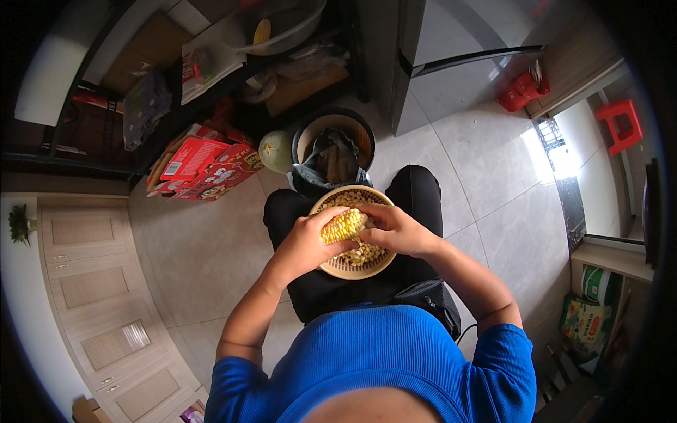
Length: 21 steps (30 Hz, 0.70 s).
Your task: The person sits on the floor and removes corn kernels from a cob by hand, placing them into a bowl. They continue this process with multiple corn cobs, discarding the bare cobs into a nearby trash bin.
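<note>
Both my hands are closed around one ear of corn [343, 227], held over a round basket on my lap. My left hand [306, 243] wraps the ear's left end, and my right hand [400, 231] grips its right end, where a patch looks stripped of kernels. Yellow kernels cover much of the ear. Below it, the beige slatted basket [371, 272] contains many loose kernels [361, 255]. The basket rests across my black-trousered thighs. My fingers partly hide both ends of the ear.
A lined bin [367, 127] stands just beyond my knees, beside a pale green melon [276, 151] and red cartons [204, 166]. Another corn ear [262, 31] lies in a clear bowl [300, 35] on the shelf. Right are a fridge [451, 70], red bag [523, 90] and red stool [619, 125].
</note>
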Available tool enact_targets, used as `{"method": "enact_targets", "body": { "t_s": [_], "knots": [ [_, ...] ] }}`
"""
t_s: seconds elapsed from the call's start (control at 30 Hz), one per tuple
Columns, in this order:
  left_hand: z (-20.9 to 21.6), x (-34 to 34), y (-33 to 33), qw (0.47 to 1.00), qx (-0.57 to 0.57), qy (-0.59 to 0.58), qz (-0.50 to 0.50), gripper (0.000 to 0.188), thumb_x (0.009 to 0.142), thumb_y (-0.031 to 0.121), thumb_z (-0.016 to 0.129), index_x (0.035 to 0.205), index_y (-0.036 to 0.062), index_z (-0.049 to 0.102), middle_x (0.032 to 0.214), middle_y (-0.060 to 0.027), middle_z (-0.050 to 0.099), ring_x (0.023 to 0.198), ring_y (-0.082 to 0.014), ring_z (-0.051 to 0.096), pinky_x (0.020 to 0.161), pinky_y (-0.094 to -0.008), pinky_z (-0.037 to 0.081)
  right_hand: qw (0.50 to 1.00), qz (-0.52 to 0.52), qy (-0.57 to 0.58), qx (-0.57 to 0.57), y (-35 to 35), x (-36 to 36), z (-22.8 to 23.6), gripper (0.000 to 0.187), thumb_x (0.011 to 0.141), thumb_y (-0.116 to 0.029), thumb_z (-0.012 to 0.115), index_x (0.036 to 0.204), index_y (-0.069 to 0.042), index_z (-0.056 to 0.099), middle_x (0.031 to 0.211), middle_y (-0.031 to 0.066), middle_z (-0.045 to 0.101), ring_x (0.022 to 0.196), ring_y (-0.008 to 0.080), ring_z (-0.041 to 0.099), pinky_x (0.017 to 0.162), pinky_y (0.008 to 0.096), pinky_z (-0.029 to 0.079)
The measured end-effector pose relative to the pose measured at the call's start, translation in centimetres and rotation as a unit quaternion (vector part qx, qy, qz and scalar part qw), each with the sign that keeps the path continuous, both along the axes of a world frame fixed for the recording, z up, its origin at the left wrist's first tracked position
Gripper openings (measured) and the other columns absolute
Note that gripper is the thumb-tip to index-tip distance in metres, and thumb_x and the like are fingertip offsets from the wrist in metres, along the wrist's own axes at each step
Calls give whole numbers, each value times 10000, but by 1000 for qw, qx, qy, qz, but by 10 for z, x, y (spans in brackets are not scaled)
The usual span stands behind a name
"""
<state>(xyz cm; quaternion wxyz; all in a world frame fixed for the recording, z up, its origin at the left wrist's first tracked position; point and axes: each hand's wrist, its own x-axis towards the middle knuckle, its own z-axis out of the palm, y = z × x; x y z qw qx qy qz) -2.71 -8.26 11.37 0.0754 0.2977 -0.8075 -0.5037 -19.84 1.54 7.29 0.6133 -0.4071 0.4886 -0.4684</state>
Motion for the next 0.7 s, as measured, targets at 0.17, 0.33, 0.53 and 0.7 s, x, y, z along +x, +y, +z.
{"method": "enact_targets", "body": {
  "t_s": [0.17,0.33,0.53,0.7],
  "knots": [
    [-3,1,4,1000,-19,8,19,509,673,107,757,1110,-14,526,973,-157,632,895,-190,627,778,-290,489,997,-19,-32,74,-2,3,1,436,802,-74,518,1205,77,447,912,103,595,791,116,573,696,226,466],
    [-7,6,6,997,35,28,60,497,697,109,749,1113,-36,519,991,-138,631,916,-157,606,794,-277,481,996,-67,-27,59,2,12,-10,351,792,-32,507,1133,51,500,877,97,592,756,102,566,647,228,461],
    [-20,13,8,987,53,85,123,523,717,103,735,1153,-45,486,1062,-117,595,966,-139,568,841,-267,456,917,-56,362,-161,9,32,-48,263,747,19,534,1010,36,535,918,162,580,794,256,589,695,343,483],
    [-17,17,8,989,23,89,119,527,708,86,738,1156,-37,489,1069,-116,593,976,-146,565,846,-273,455,794,26,542,-274,12,34,-56,338,731,-15,570,1064,32,537,1089,165,547,1025,327,535,864,369,451]
  ]
}}
